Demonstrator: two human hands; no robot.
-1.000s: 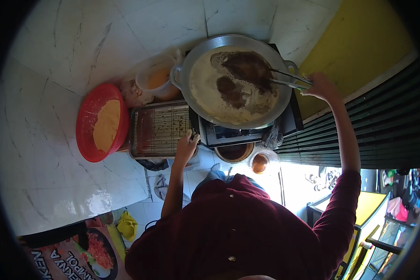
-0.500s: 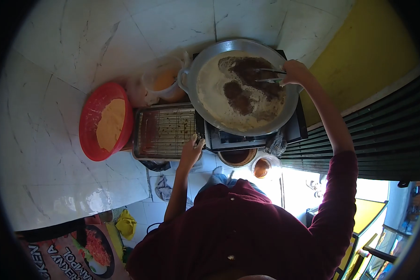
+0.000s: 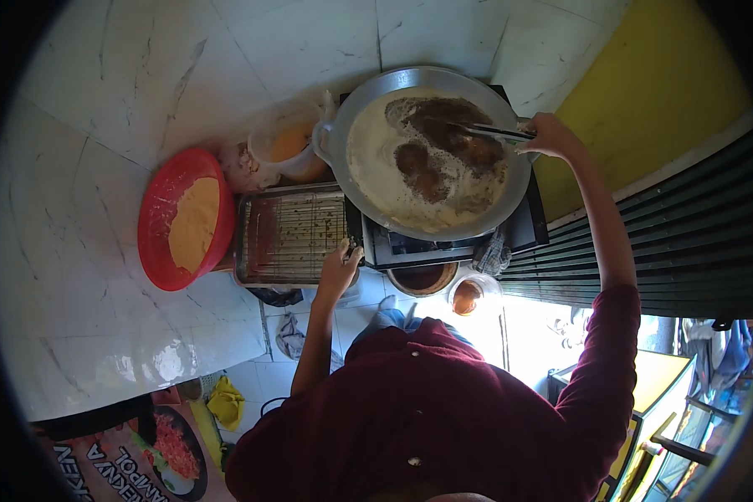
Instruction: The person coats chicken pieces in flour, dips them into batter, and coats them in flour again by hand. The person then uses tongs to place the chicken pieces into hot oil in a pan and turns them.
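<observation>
My right hand point(image 3: 552, 138) is closed on metal tongs point(image 3: 498, 131), whose tips reach into the foaming oil point(image 3: 376, 159) of a large wok point(image 3: 356, 205). Brown frying pieces point(image 3: 427, 186) show through gaps in the pale foam; their exact kind cannot be made out. The wok sits on a black stove point(image 3: 523, 234). My left hand point(image 3: 340, 266) rests at the stove's near left corner, beside a wire-rack tray point(image 3: 293, 280). Its fingers are bent around something small and dark there, mostly hidden.
A red bowl point(image 3: 148, 226) of pale flour or batter stands left of the tray. Behind the tray is a clear container point(image 3: 263, 151) with orange contents. Below the stove are a brown-filled pot point(image 3: 422, 280) and a small tub point(image 3: 485, 289). A dark corrugated shutter point(image 3: 627, 259) borders the right.
The tongs and my right hand have shifted slightly right, and the tongs' arms now look closer together. The foam has parted more over the brown pieces. My left hand stays at the stove corner.
</observation>
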